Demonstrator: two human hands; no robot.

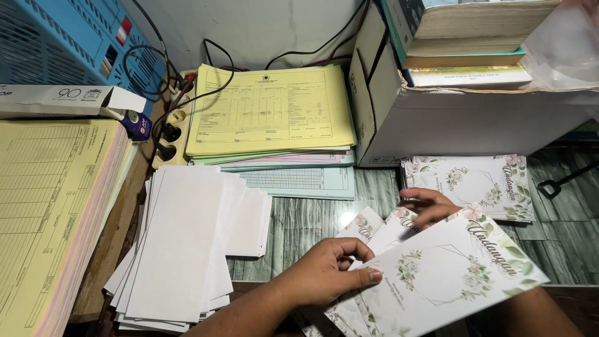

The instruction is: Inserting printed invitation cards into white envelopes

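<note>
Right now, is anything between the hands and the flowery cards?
Nothing visible. The left hand already pinches the top floral card at its edge, and the right hand rests on the fanned cards beneath it, with no gap showing.

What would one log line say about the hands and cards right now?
left hand: pinches white floral-printed paper card | right hand: fingers on fanned cards beneath | stack of matching floral cards: behind | loose white paper slips: left

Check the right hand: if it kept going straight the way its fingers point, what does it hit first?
The right hand points left across the desk; past the floral cards it touches, likely the loose white paper slips, though depth is unclear.
</note>
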